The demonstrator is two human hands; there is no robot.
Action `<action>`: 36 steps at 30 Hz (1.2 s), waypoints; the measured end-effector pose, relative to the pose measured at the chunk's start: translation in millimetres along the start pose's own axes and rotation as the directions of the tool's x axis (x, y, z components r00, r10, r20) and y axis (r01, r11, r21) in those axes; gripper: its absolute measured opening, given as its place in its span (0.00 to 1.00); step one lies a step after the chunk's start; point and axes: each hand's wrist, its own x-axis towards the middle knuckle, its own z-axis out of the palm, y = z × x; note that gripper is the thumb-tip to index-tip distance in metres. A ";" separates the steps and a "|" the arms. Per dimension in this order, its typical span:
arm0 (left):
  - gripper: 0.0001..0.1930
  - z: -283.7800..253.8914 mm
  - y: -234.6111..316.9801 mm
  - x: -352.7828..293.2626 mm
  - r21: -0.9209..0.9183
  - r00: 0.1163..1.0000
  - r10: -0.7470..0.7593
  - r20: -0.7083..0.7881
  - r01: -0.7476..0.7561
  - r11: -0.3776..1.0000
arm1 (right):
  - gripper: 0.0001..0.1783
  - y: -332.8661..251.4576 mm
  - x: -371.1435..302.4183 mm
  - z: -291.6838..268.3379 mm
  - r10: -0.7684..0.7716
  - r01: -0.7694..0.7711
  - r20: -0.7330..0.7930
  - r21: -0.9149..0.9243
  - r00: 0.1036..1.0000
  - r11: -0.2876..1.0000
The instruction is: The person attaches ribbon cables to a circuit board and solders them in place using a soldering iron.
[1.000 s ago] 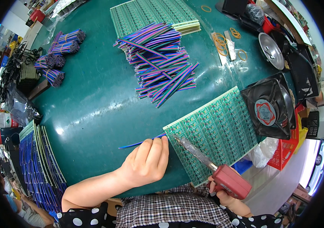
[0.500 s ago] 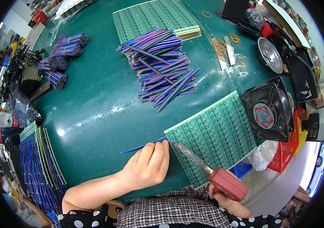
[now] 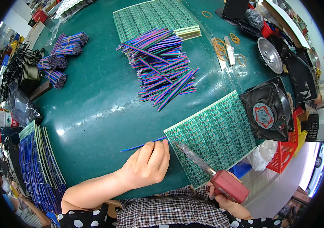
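Note:
Between pinched fingertips, my left hand [image 3: 148, 163] holds a thin multicoloured ribbon wire [image 3: 133, 148] at the left edge of a green circuit board panel [image 3: 217, 136]. The wire's free end points left over the table. My right hand [image 3: 224, 202] is closed round the dark red handle of a soldering gun [image 3: 229, 186]. Its wrapped metal barrel slants up and left across the panel. The tip is just right of my left fingertips, over the panel's edge; whether it touches the board I cannot tell.
Beyond the panel lies a heap of loose ribbon wires [image 3: 165, 72], against a stack of circuit panels [image 3: 154, 17]. A black fan [image 3: 266, 110] stands at the panel's right. Banded wire bundles [image 3: 67, 50] lie far left; wired panels [image 3: 42, 167] stand near left. Rubber bands [image 3: 220, 47] lie far right.
The soldering gun has shifted slightly right, its tip a little farther from my left fingertips. My left hand keeps its pinch on the wire almost unmoved.

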 end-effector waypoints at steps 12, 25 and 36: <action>0.14 1.3 3.2 -3.9 0.008 0.999 -0.038 -0.002 0.038 0.999 | 0.35 -11.9 4.9 -0.4 0.057 -0.063 -0.046 -0.142 0.997 0.988; 0.15 1.7 3.2 -3.7 0.016 1.000 -0.017 -0.018 0.017 1.000 | 0.42 -6.1 1.7 -0.9 0.001 -0.001 0.031 0.007 1.000 1.000; 0.07 -0.9 -0.2 0.2 0.012 1.000 0.026 -0.005 -0.026 1.000 | 0.38 -7.6 2.1 -2.5 0.104 -0.096 0.021 -0.226 0.994 0.969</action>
